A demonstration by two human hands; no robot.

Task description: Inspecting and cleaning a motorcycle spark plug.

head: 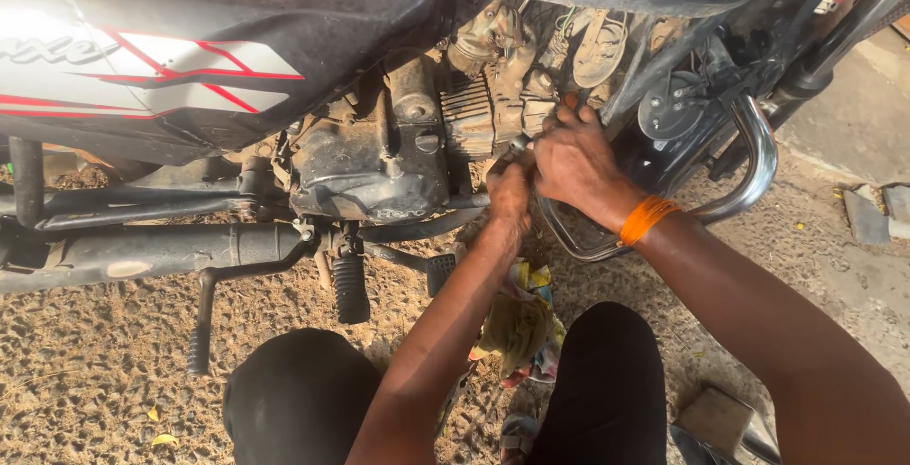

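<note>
1. Motorcycle engine (379, 157): dusty, oil-stained block, set mid-frame under the tank; its finned cylinder (469, 116) faces the hands. The bike's long axis runs left to right across the view.
2. Left hand (510, 190): fingers curled together around a small metal part (518, 145) at the front of the cylinder. The part is mostly hidden, so its long axis cannot be told; it shows just above the knuckles.
3. Right hand (572, 160): grip closed, fingers pressed against the same spot, touching the left hand; what it clamps cannot be told. An orange thread band (645, 218) circles the wrist.
4. Chrome crash guard (749, 166): curved tube, just beside and behind the right wrist.
5. Fuel tank (190, 57): black, with white and red stripe graphics on its side, upper left.
6. Kick-start lever (213, 309): dark bent rod, pointing down toward the ground, lower left.
7. Footpeg (349, 287): ribbed black rubber, below the engine.
8. Rag (519, 323): crumpled yellow and multicoloured cloth, on the gravel ground (85, 351) between the person's knees.
</note>
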